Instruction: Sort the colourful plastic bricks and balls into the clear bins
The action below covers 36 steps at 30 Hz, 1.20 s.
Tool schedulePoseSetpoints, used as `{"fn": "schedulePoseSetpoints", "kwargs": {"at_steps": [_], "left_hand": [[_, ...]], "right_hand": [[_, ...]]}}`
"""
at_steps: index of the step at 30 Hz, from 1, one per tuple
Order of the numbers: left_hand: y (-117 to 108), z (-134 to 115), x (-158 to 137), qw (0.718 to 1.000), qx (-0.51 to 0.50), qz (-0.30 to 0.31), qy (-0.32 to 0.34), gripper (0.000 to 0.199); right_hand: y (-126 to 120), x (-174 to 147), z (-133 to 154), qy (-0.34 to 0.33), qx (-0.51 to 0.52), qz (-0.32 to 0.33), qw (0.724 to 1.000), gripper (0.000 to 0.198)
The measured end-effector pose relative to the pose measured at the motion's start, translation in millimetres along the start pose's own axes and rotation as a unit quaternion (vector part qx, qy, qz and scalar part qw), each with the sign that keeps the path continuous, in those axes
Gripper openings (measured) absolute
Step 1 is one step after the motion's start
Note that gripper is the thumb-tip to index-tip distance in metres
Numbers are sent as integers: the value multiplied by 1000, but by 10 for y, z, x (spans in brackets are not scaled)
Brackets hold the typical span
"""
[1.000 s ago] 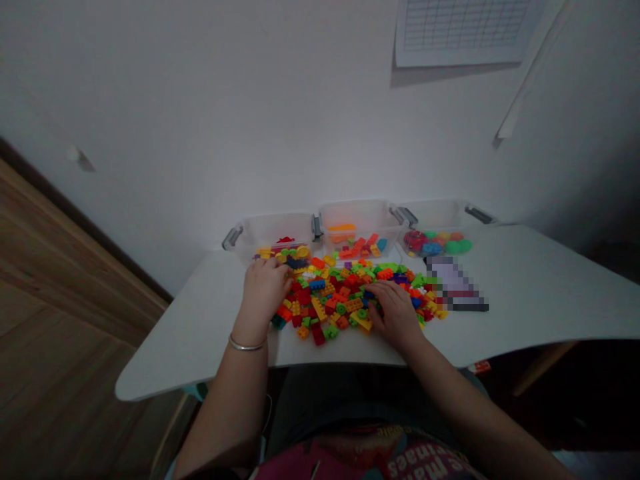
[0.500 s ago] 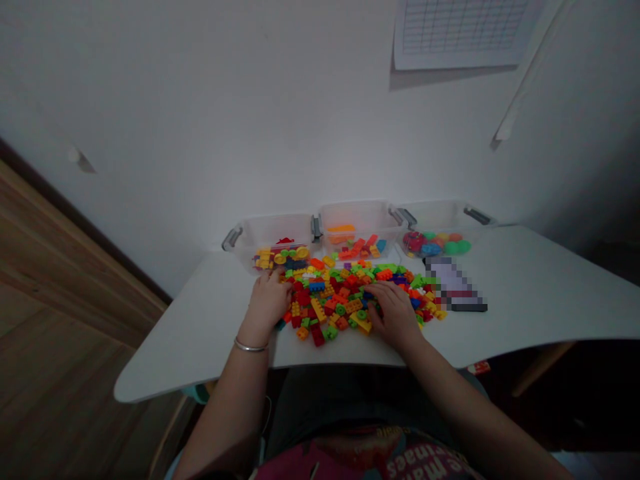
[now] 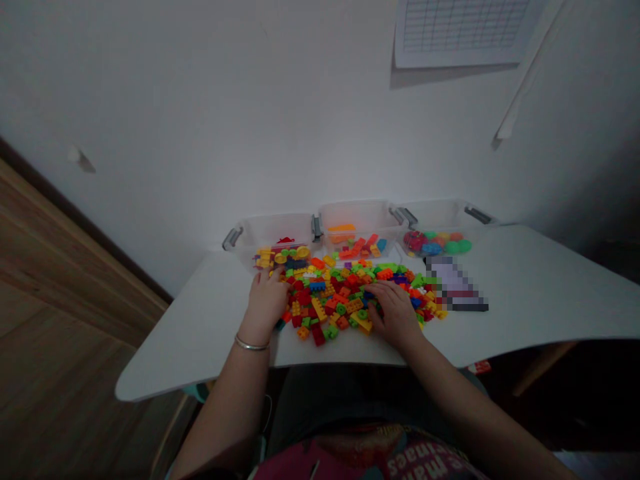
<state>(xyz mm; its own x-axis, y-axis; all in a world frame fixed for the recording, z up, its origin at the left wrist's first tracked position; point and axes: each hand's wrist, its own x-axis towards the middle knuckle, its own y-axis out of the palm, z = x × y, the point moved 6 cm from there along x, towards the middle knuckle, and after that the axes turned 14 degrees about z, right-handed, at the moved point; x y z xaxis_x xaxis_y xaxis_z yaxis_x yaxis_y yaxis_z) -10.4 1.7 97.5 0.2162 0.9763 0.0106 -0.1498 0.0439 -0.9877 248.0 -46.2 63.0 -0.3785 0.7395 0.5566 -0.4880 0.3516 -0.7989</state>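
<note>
A pile of toy building bricks (image 3: 343, 303) in red, orange, yellow, green and blue is spread over the white table. My left hand (image 3: 267, 297) rests at the pile's left edge, with its fingers apart and reaching over the bricks. On the right side lies my right hand (image 3: 397, 313), its thumb apart from the fingers, which curve over some dark blue bricks (image 3: 369, 295). No brick shows clearly gripped in either hand. What lies under the right fingers is partly hidden.
Behind the pile, three clear plastic boxes stand against the wall: a left box (image 3: 275, 227), a middle box (image 3: 360, 212) and a right box (image 3: 445, 212), all holding coloured pieces. A blurred-out phone (image 3: 457, 283) lies right of the pile. The table's front edge (image 3: 340, 364) curves nearby.
</note>
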Motion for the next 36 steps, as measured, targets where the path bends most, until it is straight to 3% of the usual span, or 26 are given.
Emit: {"fn": "schedulePoseSetpoints", "kwargs": {"at_steps": [25, 31, 36], "left_hand": [[-51, -108, 95, 1000, -5, -1, -31, 22], [-60, -93, 155, 997, -15, 37, -59, 22], [-81, -106, 159, 998, -24, 47, -46, 18]], "right_hand": [[-13, 7, 15, 1, 6, 2, 1000, 33], [0, 4, 15, -2, -1, -1, 1000, 31], [-10, 1, 18, -3, -4, -6, 1000, 31]]}}
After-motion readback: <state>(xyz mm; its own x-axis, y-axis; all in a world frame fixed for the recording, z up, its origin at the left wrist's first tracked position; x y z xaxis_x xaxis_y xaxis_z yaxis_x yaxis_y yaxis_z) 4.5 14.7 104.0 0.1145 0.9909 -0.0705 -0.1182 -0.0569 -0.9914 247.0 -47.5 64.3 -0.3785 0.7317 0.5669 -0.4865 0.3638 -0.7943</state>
